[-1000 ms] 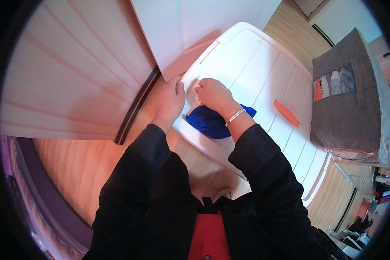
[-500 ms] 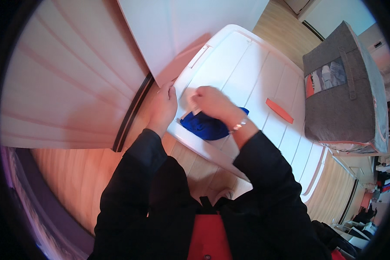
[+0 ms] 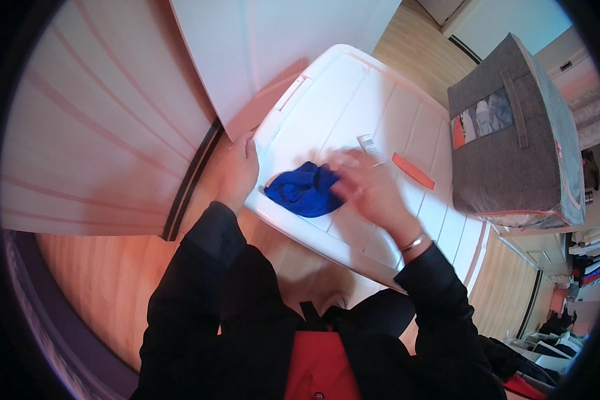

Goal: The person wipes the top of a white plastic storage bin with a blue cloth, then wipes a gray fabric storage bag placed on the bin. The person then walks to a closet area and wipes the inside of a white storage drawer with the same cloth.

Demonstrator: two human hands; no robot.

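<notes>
A crumpled blue cloth (image 3: 305, 191) lies on the near left corner of a large white ribbed plastic lid (image 3: 340, 100). My left hand (image 3: 237, 170) is closed on the lid's left edge, its thumb along the side and its other fingers mostly hidden. At the cloth's right side, my right hand (image 3: 373, 193) hovers low over the lid, its fingers smeared by motion. A small white tube-like item with print (image 3: 368, 145) shows just past this hand; whether they touch is unclear. Farther right, a flat orange strip (image 3: 413, 171) sits on the lid.
A grey fabric storage bag (image 3: 513, 133) with a clear window stands at the lid's right end. White panels (image 3: 113, 133) rise on the left, above wood flooring (image 3: 100, 273). Clothes and other items (image 3: 590, 260) crowd the far right edge.
My right hand has moved right, off the blue cloth, uncovering it. The white item has shifted from the cloth's upper left to beyond my right hand. My left hand stays at the lid's edge.
</notes>
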